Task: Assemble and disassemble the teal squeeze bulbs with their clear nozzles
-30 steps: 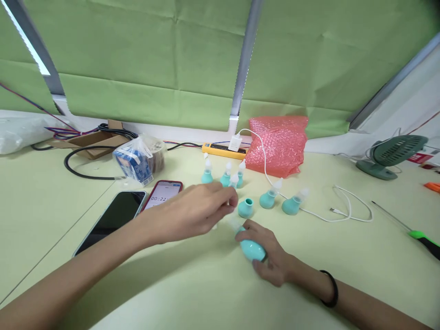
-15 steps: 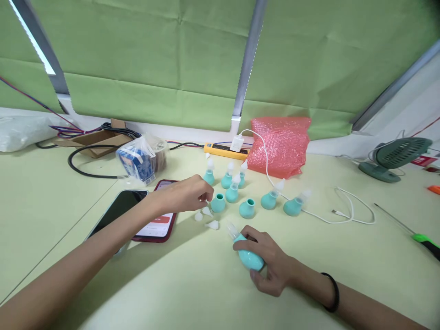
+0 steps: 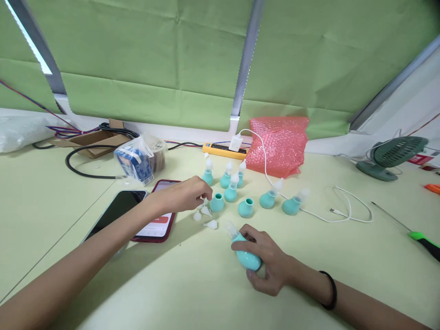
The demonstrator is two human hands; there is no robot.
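My right hand is wrapped round a turquoise rubber bulb, a nasal aspirator by its look, with a clear tube at its top tilted up to the left. My left hand is closed in a pinch over a small white nozzle tip, partly hidden by the fingers. Just below it lie more white nozzle tips on the table. Two bulbs without tubes, one beside my left fingers and one further right, stand upright. Several bulbs with tubes and tips stand behind; two more lean at the right.
Two phones lie under my left forearm. Behind are a bagged blue box, a yellow power strip and a red bubble-wrap parcel. A white cable, a screwdriver and a green fan are on the right.
The view has shifted slightly. My left fingers have barely moved, and a white nozzle tip shows more clearly under them. My right hand keeps its hold on the bulb.
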